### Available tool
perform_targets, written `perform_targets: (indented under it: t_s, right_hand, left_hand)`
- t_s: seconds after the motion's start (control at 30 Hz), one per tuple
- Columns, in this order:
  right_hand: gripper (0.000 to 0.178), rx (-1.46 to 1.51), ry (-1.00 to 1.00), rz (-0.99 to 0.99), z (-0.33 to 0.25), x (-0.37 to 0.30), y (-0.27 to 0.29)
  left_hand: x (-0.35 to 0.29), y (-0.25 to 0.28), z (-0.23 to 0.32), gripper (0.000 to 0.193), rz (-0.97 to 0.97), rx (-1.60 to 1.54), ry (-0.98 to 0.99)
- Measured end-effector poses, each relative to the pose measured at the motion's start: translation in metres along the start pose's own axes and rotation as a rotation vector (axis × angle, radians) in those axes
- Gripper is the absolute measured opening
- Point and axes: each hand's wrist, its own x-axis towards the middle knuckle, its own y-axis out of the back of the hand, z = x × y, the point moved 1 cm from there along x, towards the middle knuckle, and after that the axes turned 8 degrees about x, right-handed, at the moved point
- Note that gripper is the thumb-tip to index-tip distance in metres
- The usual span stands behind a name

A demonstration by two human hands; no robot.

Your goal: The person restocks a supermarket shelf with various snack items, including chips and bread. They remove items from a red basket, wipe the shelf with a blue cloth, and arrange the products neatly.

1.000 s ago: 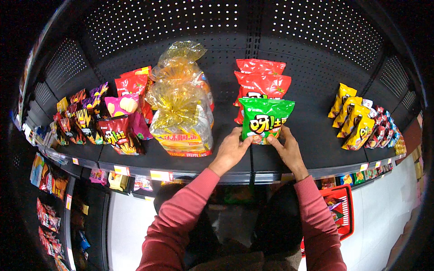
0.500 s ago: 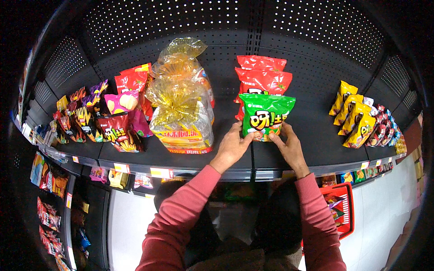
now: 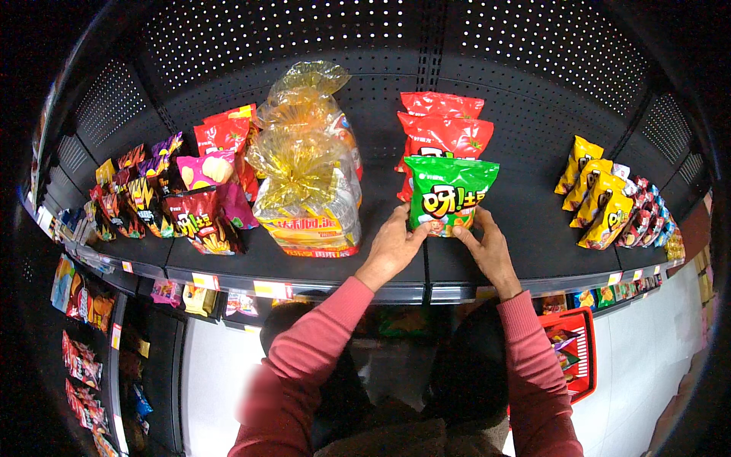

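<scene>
A green bag of chips (image 3: 454, 186) stands upright on the dark shelf, at the front of a short row. Gripping its lower left corner is my left hand (image 3: 394, 247), thumb on the front face. My right hand (image 3: 487, 242) holds the lower right side the same way, thumb in front and fingers behind, partly hidden. Directly behind the green bag stand red chip bags (image 3: 451, 137), one after another. To the left is a row of bread packs (image 3: 304, 206) in clear wrapping with gathered golden tops.
Farther left stand several dark red, pink and purple snack bags (image 3: 199, 221). Yellow chip bags (image 3: 605, 209) line the right side. The shelf's front edge (image 3: 457, 292) carries price tags. Below right, a red shopping basket (image 3: 582, 354) holds packets. A perforated back panel (image 3: 365, 46) rises behind.
Almost nothing differs. The green bag and both hands keep their places, with only a very slight shift of the whole view.
</scene>
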Motion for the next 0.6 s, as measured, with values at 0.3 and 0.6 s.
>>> perform_targets:
  t_s: [0.3, 0.6]
  right_hand:
    - [0.061, -0.048, -0.018, -0.007, 0.0020, -0.0008, 0.0000]
    - [0.060, -0.134, -0.022, 0.013, 0.0052, -0.0004, -0.0005]
  left_hand:
    - [0.0005, -0.0032, -0.0030, 0.058, -0.011, -0.027, -0.002]
    - [0.0012, -0.0035, -0.0013, 0.054, -0.014, -0.032, 0.007]
